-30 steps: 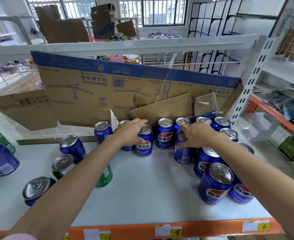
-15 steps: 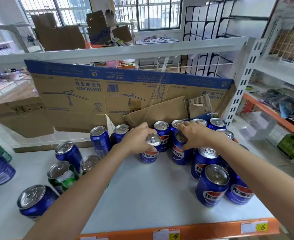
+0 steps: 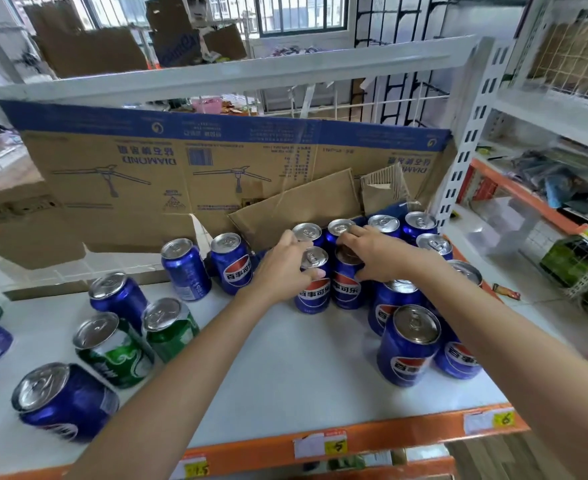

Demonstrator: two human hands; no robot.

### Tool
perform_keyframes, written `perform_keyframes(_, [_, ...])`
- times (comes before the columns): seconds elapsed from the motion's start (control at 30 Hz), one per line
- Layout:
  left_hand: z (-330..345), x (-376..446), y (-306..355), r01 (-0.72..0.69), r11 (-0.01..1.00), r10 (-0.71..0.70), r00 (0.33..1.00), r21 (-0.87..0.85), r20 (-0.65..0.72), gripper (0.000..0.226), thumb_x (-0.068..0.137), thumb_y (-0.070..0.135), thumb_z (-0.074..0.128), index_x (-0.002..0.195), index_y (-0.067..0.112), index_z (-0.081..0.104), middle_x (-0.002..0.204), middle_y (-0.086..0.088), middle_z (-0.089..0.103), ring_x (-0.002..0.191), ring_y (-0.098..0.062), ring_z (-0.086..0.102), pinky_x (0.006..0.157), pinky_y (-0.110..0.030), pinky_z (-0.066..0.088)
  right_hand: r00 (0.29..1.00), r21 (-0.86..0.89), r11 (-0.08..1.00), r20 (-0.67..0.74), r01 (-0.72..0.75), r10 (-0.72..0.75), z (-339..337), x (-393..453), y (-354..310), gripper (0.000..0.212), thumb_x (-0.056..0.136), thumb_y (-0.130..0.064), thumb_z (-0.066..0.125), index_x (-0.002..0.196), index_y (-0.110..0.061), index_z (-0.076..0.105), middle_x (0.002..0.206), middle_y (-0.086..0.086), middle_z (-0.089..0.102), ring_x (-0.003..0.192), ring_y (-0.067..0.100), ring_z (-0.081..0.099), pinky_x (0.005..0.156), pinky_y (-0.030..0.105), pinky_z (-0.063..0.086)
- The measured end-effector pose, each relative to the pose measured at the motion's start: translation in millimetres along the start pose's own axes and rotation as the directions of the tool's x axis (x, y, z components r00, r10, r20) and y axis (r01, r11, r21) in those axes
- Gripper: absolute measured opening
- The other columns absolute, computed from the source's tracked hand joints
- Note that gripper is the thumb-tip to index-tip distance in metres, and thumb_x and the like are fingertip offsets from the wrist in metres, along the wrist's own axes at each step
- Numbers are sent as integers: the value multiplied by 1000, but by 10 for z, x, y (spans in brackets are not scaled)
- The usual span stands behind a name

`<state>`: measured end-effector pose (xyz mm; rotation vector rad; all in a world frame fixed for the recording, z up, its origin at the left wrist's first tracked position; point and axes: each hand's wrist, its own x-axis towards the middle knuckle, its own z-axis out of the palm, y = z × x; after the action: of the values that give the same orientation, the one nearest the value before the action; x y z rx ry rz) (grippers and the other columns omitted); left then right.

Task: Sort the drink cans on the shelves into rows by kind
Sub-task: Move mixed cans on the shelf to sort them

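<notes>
Hands are both in at the back of the shelf [image 3: 285, 368], working the blue cans. Left hand [image 3: 280, 271] wraps a blue can [image 3: 313, 287], fingers curled round its far side and thumb across the front just under the rim, so that grip is clamped on it, and the can stands upright on the shelf. Right hand [image 3: 382, 258] sits over the top of the neighbouring can [image 3: 347, 282], fingers draped down its sides, clamped on that one too; the two held cans stand touching, side by side, logos facing the camera. Behind them a back row of blue cans [image 3: 384, 225] lines up against the cardboard [image 3: 181, 174], which leans along the rear of the shelf. To the right, more blue cans cluster near the shelf's end, the front one [image 3: 410, 344] upright and partly hidden by the right forearm. Left of the hands, two blue cans [image 3: 230, 263] stand close to the cardboard, another [image 3: 117, 296] a little nearer. Two green cans [image 3: 112, 351] stand together at the left, touching, with one blue can [image 3: 62, 401] near the front edge beside them. Orange edge strip [image 3: 354, 441] carries price tags along the front.
</notes>
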<state>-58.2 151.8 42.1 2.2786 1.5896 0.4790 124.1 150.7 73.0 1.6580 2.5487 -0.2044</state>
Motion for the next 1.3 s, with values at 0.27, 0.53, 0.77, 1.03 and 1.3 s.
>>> perform_keyframes(0.27, [-46, -41, -25, -14, 1000, 14, 1000, 5, -7, 57, 85, 36, 66, 136, 18, 47, 120, -2, 47, 113, -23, 50, 92, -40, 44, 999, -41, 999, 12, -31, 31, -55, 26, -103, 70, 84, -24, 64, 144, -13, 30, 148, 9, 30, 130, 28, 33, 104, 34, 33])
perform_keyframes(0.53, [-613, -182, -711, 109, 991, -100, 989, 81, -112, 31, 89, 29, 62, 116, 14, 63, 114, -8, 55, 105, -23, 54, 85, -30, 43, 986, 72, 990, -118, 125, -116, -204, 354, -656, 53, 91, -32, 57, 138, -13, 40, 131, 9, 45, 118, 27, 47, 93, 36, 44])
perform_keyframes(0.77, [-900, -266, -1443, 321, 905, -313, 947, 278, -73, 53, 92, 32, 56, 138, 9, 42, 134, -11, 40, 121, -30, 44, 102, -40, 38, 976, 82, 977, -111, 197, -188, -57, 917, -1268, 65, 88, -31, 62, 141, -9, 32, 137, 12, 37, 127, 28, 38, 103, 35, 38])
perform_keyframes(1.03, [-912, -281, -1472, 252, 937, -227, 966, 241, -126, 46, 83, 39, 67, 112, 9, 47, 115, -7, 47, 101, -31, 55, 83, -38, 41, 987, -53, 994, -126, 98, -104, 123, 1219, -1574, 76, 85, -37, 64, 145, -13, 24, 139, 14, 22, 125, 32, 30, 106, 37, 32])
perform_keyframes(1.3, [-905, -322, -1283, 84, 992, -78, 994, 90, -74, 26, 77, 11, 66, 103, 15, 61, 112, -2, 56, 102, -25, 55, 83, -34, 45, 988, -130, 980, -9, 153, -155, -85, 753, -1661, 74, 79, -39, 70, 139, -14, 34, 136, 10, 44, 120, 29, 44, 95, 34, 40])
